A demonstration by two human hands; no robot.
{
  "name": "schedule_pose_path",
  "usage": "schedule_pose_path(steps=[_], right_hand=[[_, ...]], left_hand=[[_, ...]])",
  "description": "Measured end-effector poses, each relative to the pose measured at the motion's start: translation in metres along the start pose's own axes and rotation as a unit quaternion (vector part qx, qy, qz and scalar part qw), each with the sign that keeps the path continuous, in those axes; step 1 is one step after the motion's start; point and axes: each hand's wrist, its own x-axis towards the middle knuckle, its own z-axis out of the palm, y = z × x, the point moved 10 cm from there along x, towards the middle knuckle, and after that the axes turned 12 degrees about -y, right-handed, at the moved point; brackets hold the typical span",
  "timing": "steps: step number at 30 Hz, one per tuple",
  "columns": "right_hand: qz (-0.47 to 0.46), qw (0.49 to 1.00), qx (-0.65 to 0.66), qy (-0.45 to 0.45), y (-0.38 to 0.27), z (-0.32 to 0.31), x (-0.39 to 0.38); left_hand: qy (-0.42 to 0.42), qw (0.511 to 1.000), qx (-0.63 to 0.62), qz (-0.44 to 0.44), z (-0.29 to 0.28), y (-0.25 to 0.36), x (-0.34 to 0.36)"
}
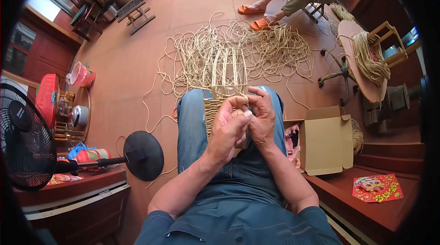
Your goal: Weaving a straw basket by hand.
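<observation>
A half-woven basket (210, 115) of tan cord stands between my knees. Its lower part is tightly woven, while bare upright bars of its frame (229, 68) show at the far end. My left hand (227, 128) is closed at the basket's near right side, thumb and fingers pinched together. Right against it, my right hand (262, 119) is closed too, its bent fingers at the cord by the woven edge. The fingertips of both hands meet and partly hide the strand between them. Both hands cover much of the basket's right side.
A big tangle of cord (279, 50) spreads over the floor ahead, near another person's orange slippers (260, 24). An open cardboard box (326, 144) stands at my right, a fan (27, 130) at my left. A coil of cord (370, 59) hangs over a board at the right.
</observation>
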Motion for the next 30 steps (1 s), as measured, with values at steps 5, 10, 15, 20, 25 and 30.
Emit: schedule_pose_path(steps=[5, 10, 15, 20, 25, 30], right_hand=[[-0.029, 0.995, -0.090, -0.044, -0.014, 0.009, 0.006], [0.045, 0.989, 0.109, -0.089, 0.001, -0.009, 0.018], [0.140, 0.927, 0.345, -0.049, -0.001, -0.047, 0.014], [0.133, 0.885, 0.444, 0.037, -0.001, -0.160, 0.016], [0.148, 0.916, 0.329, 0.177, -0.005, -0.342, 0.007], [0.137, 0.910, 0.245, 0.307, -0.053, -0.490, -0.006]], left_hand=[[-0.006, 0.991, 0.131, 0.032, 0.001, 0.003, -0.013], [0.015, 0.983, 0.181, 0.007, -0.012, 0.021, -0.037], [0.130, 0.976, 0.152, 0.083, -0.088, 0.057, -0.056], [0.179, 0.973, 0.118, 0.089, -0.142, 0.065, -0.076], [0.190, 0.972, 0.111, 0.085, -0.171, 0.063, -0.083], [0.214, 0.965, 0.118, 0.092, -0.187, 0.069, -0.095]])
